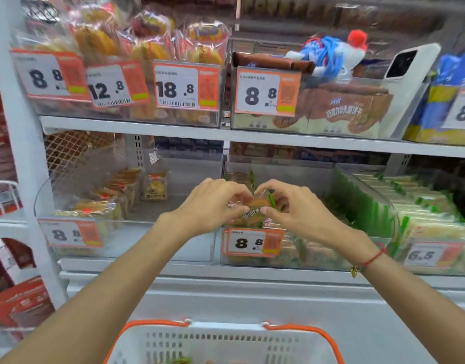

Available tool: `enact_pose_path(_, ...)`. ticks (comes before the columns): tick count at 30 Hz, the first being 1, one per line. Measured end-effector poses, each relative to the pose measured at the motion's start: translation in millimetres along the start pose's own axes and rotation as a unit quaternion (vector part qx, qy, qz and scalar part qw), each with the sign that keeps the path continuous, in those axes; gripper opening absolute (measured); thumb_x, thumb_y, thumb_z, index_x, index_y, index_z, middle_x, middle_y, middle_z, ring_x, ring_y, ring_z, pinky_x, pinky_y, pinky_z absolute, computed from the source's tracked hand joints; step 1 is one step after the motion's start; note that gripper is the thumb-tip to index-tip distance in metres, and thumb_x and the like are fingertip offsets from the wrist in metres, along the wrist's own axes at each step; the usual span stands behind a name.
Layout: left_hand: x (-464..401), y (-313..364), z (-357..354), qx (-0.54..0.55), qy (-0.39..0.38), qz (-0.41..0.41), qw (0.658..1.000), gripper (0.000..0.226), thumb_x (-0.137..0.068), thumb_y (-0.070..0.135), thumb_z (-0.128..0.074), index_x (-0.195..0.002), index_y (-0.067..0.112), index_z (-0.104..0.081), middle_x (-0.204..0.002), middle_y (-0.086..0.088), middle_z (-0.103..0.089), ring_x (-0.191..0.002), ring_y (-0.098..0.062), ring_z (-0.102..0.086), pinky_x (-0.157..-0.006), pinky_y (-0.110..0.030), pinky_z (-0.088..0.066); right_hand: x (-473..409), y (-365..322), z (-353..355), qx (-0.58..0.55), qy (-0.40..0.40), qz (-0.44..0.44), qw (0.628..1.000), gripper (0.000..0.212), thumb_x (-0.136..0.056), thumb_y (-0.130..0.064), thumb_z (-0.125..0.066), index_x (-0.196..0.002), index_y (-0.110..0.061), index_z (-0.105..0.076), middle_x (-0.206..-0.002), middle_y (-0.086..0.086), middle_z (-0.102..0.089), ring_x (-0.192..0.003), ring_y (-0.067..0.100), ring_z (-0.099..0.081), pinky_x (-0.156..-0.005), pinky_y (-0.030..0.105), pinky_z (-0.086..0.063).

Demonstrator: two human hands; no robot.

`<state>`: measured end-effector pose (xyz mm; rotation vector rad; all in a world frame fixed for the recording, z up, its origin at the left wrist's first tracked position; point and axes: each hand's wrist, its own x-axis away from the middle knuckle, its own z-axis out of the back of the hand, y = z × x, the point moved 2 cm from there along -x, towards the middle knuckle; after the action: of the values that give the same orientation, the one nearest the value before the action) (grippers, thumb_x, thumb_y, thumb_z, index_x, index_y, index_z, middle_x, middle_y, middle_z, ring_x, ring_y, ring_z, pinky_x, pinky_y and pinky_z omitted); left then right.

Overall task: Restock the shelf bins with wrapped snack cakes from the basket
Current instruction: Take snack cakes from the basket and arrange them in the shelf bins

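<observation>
Both my hands, left hand (207, 206) and right hand (291, 206), pinch one snack cake (255, 207) above the middle bin (305, 256). I'd lower it flat, label forward, beside the others.

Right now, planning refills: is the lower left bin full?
No, partly filled. The lower left bin holds wrapped cakes along its left side only; bare floor shows elsewhere.
</observation>
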<state>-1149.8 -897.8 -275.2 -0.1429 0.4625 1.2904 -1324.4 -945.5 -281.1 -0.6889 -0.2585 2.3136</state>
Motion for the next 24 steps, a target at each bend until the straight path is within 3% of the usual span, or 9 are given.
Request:
enact_pose_path(6,7.3,-5.5,-1.2,-0.069,0.016,-0.029,0.997,0.024,-0.093,0.042,-0.055,-0.115,0.034,-0.061,-0.107,0.013,-0.066,-0.093,-0.01,-0.048,-0.076,-0.028,-0.026,-2.1,3.1,-18.7,-0.057,0.016,-0.009,0.998,0.024,-0.085,-0.026,-0.07,-0.106,-0.035,-0.06,-0.081,-0.016,-0.063,-0.078,0.004,-0.061,-0.082,0.038,-0.054)
enact_pose_path(8,9.0,-6.6,0.4,-0.083,0.013,-0.038,0.996,0.025,-0.094,0.043,-0.054,-0.117,0.036,-0.061,-0.108,0.013,-0.065,-0.092,-0.009,-0.045,-0.079,-0.029,-0.028,-0.2,3.7,-21.6,-0.105,0.013,-0.019,0.994,0.023,-0.083,-0.023,-0.072,-0.103,-0.03,-0.061,-0.087,-0.012,-0.066,-0.08,0.006,-0.063,-0.082,0.037,-0.054)
enact_pose_path(11,9.1,-6.7,2.5,-0.109,-0.016,-0.038,0.993,0.028,-0.093,0.045,-0.054,-0.12,0.038,-0.059,-0.108,0.013,-0.063,-0.088,-0.006,-0.035,-0.076,-0.027,-0.025,0.6,1.8,-23.4,-0.141,-0.022,-0.021,0.99,0.021,-0.084,-0.021,-0.071,-0.101,-0.029,-0.06,-0.091,-0.009,-0.067,-0.085,0.01,-0.065,-0.081,0.038,-0.054)
enact_pose_path(13,7.7,-5.5,6.1,-0.121,-0.03,-0.041,0.991,0.03,-0.093,0.045,-0.055,-0.121,0.037,-0.06,-0.108,0.013,-0.064,-0.085,-0.005,-0.031,-0.073,-0.026,-0.021,-2.4,0.1,-17.1,-0.15,-0.066,-0.031,0.986,0.012,-0.088,-0.031,-0.066,-0.1,-0.03,-0.063,-0.094,-0.011,-0.068,-0.089,0.007,-0.065,-0.084,0.034,-0.054)
enact_pose_path(15,7.6,-4.6,9.9,-0.115,-0.041,-0.038,0.992,0.029,-0.093,0.045,-0.055,-0.12,0.036,-0.06,-0.108,0.013,-0.064,-0.084,-0.006,-0.034,-0.071,-0.025,-0.019,-8.7,2.9,-4.4,-0.179,-0.088,-0.079,0.977,0.017,-0.093,-0.041,-0.056,-0.097,-0.031,-0.069,-0.096,-0.012,-0.069,-0.092,0.006,-0.065,-0.085,0.028,-0.052)
enact_pose_path(17,8.9,-5.8,12.8,-0.106,-0.039,-0.036,0.993,0.029,-0.093,0.044,-0.056,-0.119,0.034,-0.062,-0.108,0.013,-0.065,-0.086,-0.007,-0.044,-0.071,-0.024,-0.019,-17.5,11.1,9.0,-0.174,-0.085,-0.159,0.968,0.028,-0.097,-0.041,-0.049,-0.098,-0.025,-0.071,-0.097,-0.006,-0.07,-0.084,0.006,-0.065,-0.072,0.02,-0.053)
enact_pose_path(20,12.0,-9.8,12.8,-0.09,-0.025,-0.036,0.995,0.028,-0.092,0.043,-0.058,-0.118,0.033,-0.063,-0.107,0.012,-0.068,-0.096,-0.01,-0.058,-0.075,-0.022,-0.026,-28.1,18.1,11.6,-0.096,-0.191,-0.246,0.946,0.029,-0.096,-0.037,-0.054,-0.103,-0.015,-0.071,-0.091,-0.004,-0.07,-0.076,0.004,-0.064,-0.055,0.013,-0.045)
enact_pose_path(24,20.6,-17.7,10.7,-0.054,-0.016,-0.02,0.998,0.024,-0.091,0.041,-0.06,-0.115,0.035,-0.063,-0.105,0.014,-0.069,-0.1,-0.01,-0.061,-0.08,-0.027,-0.044,-43.0,14.6,1.0,-0.065,-0.25,-0.279,0.925,0.025,-0.091,-0.035,-0.061,-0.097,-0.013,-0.072,-0.081,-0.006,-0.071,-0.07,0.005,-0.063,-0.058,0.017,-0.046)
